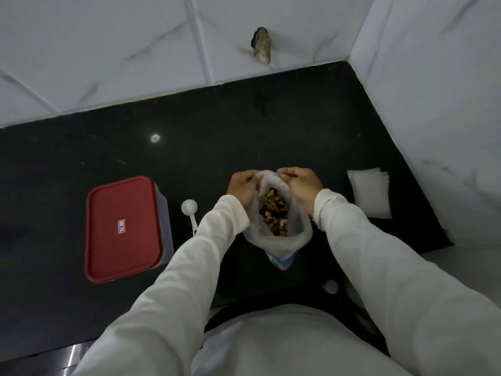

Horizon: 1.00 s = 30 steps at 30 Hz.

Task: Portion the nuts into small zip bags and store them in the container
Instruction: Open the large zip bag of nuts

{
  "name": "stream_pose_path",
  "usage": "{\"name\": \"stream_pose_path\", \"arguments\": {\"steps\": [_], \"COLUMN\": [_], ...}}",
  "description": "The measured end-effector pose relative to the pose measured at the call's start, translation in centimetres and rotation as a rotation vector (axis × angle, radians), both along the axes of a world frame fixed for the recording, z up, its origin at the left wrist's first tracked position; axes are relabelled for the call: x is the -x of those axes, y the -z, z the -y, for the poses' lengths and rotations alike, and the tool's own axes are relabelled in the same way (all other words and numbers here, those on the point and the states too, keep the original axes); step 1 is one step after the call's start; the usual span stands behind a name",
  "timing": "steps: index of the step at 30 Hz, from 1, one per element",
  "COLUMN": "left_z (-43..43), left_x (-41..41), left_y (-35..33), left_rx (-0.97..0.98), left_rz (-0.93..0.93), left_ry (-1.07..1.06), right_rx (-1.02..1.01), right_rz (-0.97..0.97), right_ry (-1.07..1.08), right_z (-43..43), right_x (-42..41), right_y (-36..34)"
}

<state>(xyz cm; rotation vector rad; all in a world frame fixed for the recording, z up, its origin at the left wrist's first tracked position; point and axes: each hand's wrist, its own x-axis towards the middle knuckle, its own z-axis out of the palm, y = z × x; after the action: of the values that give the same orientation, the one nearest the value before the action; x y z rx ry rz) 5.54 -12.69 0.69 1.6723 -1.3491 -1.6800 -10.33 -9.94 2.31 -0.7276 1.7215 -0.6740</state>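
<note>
Item 1. Counter [217, 147]: black, speckled, running under white marbled wall tiles [108, 50] at its back edge and right-hand edge.

Item 2. Big bag [279, 244]: thin, translucent plastic, standing at the middle of the counter toward the front edge, mouth open upward. A blue printed patch shows on its lower part.

Item 3. Nuts [273, 213]: a mixed brown and pale heap, all inside the big bag, seen through the open mouth.

Item 4. My left hand [242, 187]: fingers curled, pinching the left side of the bag's rim.

Item 5. My right hand [301, 185]: fingers curled, pinching the rim at the far right side. Together my hands hold the mouth spread apart.

Item 6. Container [123, 229]: rectangular, its red lid on, with a small label at the lid's centre. It sits left of the big bag, well apart from it.

Item 7. Scoop [189, 208]: white, lying between the container and the big bag, its handle partly under my left sleeve [189, 267].

Item 8. Small zip bags [370, 195]: a flat pale stack lying near the counter's right edge.
</note>
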Motion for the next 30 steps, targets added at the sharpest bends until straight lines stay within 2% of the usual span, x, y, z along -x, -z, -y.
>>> {"name": "stream_pose_path", "arguments": {"steps": [3, 5, 7, 9, 11, 13, 15, 17, 19, 21, 23, 25, 27, 29, 30], "left_z": [1.2, 1.9, 2.0, 1.8, 0.8, -1.0, -3.1, -5.3, -7.1, -8.2, -8.5, -8.6, -8.5, -8.3, -8.3], "left_x": [-0.3, -0.2, 0.3, 1.0, 1.0, 0.4, -0.5, -1.1, -0.7, -0.1, -0.1, -0.7, -1.5, -1.9, -2.0], "left_y": [0.8, 1.5, 1.6, 1.3, 0.7, -1.0, -2.4, -3.8, -4.4, -3.6, -2.9, -2.2, -1.5, -0.9, -0.4], "left_rx": [-0.155, -0.292, -0.350, -0.243, 0.007, 0.240, 0.377, 0.320, 0.136, 0.096, 0.129, 0.070, -0.024, -0.104, -0.140], "left_rz": [-0.090, -0.176, -0.206, -0.068, 0.163, 0.365, 0.526, 0.660, 0.755, 0.746, 0.634, 0.413, 0.159, -0.049, -0.119], "left_ry": [-0.007, -0.094, -0.164, -0.199, -0.222, -0.175, -0.107, 0.032, 0.191, 0.194, 0.059, -0.158, -0.358, -0.480, -0.515], "right_rx": [-0.214, -0.227, -0.210, -0.039, 0.120, 0.289, 0.396, 0.377, 0.341, 0.348, 0.272, 0.144, 0.045, -0.011, -0.017], "right_rz": [0.257, 0.251, 0.079, -0.080, -0.209, -0.426, -0.607, -0.729, -0.753, -0.699, -0.546, -0.285, 0.056, 0.354, 0.425], "right_ry": [0.175, 0.185, 0.173, 0.193, 0.109, -0.092, -0.253, -0.360, -0.349, -0.283, -0.187, -0.024, 0.232, 0.423, 0.467], "right_z": [1.2, 1.7, 1.7, 1.3, -0.1, -2.6, -5.1, -7.5, -8.9, -9.0, -8.5, -8.2, -8.0, -7.5, -7.3], "right_x": [0.4, 0.6, 0.4, 0.3, 0.1, 0.2, 0.4, 0.5, 0.3, 0.0, 0.1, 0.3, 0.2, 0.1, -0.1], "right_y": [0.1, 0.6, 0.4, 0.8, 0.0, -0.2, -0.4, -0.2, 0.6, 0.9, 0.8, 0.8, 0.8, 0.6, 0.4]}}
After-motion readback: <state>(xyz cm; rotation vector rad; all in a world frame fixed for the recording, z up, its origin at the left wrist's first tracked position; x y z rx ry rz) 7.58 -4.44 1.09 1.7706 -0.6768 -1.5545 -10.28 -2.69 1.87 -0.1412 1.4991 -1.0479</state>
